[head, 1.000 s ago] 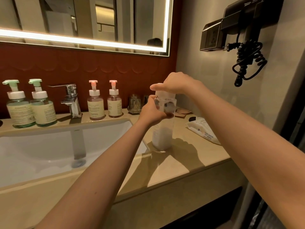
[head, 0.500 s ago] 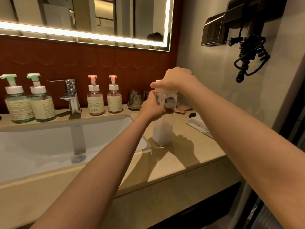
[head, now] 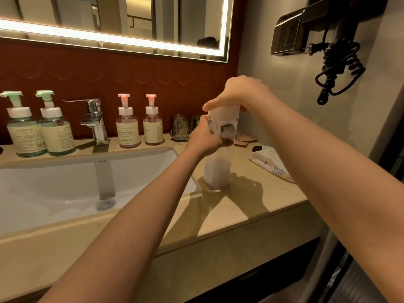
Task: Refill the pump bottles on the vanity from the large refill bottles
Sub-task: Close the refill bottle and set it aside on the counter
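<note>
Vanity (head: 240, 215): bottle (head: 217, 169) in L grip (head: 205, 138)

The right grip (head: 238, 95) has shifted slightly on top of the bottle (head: 217, 169), so that more of its white cap (head: 223, 112) shows below it than 0.5 s ago.

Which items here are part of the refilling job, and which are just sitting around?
Job: tall clear bottle, held by left hand; its white cap, gripped by right hand; green pump bottles; pink pump bottles.
Sitting around: tap; glasses; pack of wet wipes; coiled cord on the wall.
</note>
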Tool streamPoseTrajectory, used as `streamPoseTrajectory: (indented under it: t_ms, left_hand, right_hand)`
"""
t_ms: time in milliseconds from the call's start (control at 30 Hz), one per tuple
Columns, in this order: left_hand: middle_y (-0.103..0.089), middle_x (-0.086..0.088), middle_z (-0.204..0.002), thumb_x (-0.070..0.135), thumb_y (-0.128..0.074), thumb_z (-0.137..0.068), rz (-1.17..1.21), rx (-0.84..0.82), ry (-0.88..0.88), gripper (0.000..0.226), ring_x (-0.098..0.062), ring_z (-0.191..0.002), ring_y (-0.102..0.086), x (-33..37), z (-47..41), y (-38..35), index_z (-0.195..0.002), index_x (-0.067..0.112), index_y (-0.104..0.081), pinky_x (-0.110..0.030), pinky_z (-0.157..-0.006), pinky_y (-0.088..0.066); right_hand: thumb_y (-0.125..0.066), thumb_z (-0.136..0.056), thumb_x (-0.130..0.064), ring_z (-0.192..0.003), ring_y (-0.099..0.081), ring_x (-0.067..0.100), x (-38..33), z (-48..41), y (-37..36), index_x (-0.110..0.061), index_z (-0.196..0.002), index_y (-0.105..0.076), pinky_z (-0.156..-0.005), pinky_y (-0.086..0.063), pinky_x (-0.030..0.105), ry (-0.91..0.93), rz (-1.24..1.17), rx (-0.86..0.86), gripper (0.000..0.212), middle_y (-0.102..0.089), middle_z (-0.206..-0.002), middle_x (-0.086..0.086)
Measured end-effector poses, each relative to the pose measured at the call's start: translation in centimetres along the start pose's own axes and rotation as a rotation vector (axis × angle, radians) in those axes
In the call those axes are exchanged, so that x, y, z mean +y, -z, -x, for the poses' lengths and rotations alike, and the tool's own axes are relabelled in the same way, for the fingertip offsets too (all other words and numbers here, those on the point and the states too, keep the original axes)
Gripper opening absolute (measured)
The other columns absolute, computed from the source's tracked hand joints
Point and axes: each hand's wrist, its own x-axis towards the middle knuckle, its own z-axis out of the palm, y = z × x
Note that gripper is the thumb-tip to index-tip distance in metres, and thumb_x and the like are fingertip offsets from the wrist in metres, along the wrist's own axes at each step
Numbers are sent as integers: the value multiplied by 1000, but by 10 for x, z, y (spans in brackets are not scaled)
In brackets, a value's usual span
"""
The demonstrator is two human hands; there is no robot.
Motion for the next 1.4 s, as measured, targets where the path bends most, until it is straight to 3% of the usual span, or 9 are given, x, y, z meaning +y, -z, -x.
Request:
streamPoseTrajectory:
  t_ms: [167, 300, 433, 567, 667, 767, 1033, 1233, 1400]
  left_hand:
    - [-46, -7, -133, 26, -75, -77, -21, 22, 5, 78, -24, -121, -47, -1, 1, 1, -135, 13, -25, -34, -91, -42]
    - [-47, -7, -134, 27, -76, -76, -10, 43, 5, 77, -24, -120, -47, 0, 1, 0, -134, 13, -28, -33, -86, -40]
    - [-45, -8, -137, 27, -76, -76, -10, 37, 14, 83, -25, -122, -47, 1, 3, 1, -138, 13, -23, -37, -92, -43]
    - [-46, -7, -137, 30, -76, -75, -18, 49, 11, 85, -25, -122, -47, 0, 3, 2, -138, 13, -23, -39, -94, -43]
    - [-47, -6, -135, 30, -76, -75, -15, 61, 4, 82, -24, -121, -48, -2, 3, 1, -137, 13, -25, -38, -93, -43]
    - [-48, -6, -132, 31, -76, -75, -26, 67, -11, 79, -23, -119, -48, -4, 3, 0, -135, 14, -27, -37, -90, -43]
    - [-47, -7, -135, 30, -76, -76, -16, 50, 12, 83, -25, -122, -48, -3, 4, 2, -138, 12, -24, -37, -93, -44]
    - [-47, -7, -134, 27, -76, -77, 31, 67, 8, 78, -23, -120, -48, -6, 3, 5, -136, 13, -27, -35, -89, -43]
    - [-50, -6, -132, 30, -76, -76, -3, 132, 4, 77, -22, -116, -51, -6, 5, -2, -135, 14, -30, -35, -86, -45]
  right_hand:
    - [-54, -77, -68, -133, -36, 29, -5, -2, -1, -18, -143, -32, -102, -37, 43, -38, -277, -180, 85, -35, -147, 7]
    - [-62, -86, -39, -102, -46, 23, -5, -1, 4, -15, -137, -38, -67, -46, 28, -18, -400, -190, 62, -44, -131, 6]
    - [-48, -75, -76, -111, -51, 30, -7, -1, -9, -11, -131, -46, -89, -44, 37, -114, -41, 22, 86, -52, -126, 12]
    - [-25, -75, -84, -119, -48, 36, -14, -3, -18, -8, -130, -48, -102, -35, 49, -137, 106, 83, 97, -52, -129, 15]
    - [-38, -90, -62, -127, -41, 29, -13, -8, -16, -15, -140, -38, -102, -35, 41, 22, -197, -163, 69, -41, -143, 9]
    - [-57, -89, -35, -104, -43, 20, -7, -11, -9, -16, -135, -41, -83, -37, 32, 66, -353, -248, 52, -45, -131, 6]
    - [-51, -72, -76, -94, -54, 21, -5, -14, -26, -10, -120, -54, -78, -48, 31, 21, -191, -48, 82, -56, -99, 2]
    - [-63, -87, -24, -125, -40, 21, 0, -10, -16, -15, -134, -47, -100, -36, 38, 141, -514, -238, 50, -45, -134, 4]
    - [-70, -80, -28, -104, -51, 17, 0, -13, -22, -14, -121, -58, -64, -41, 18, 156, -450, -136, 45, -55, -117, 4]
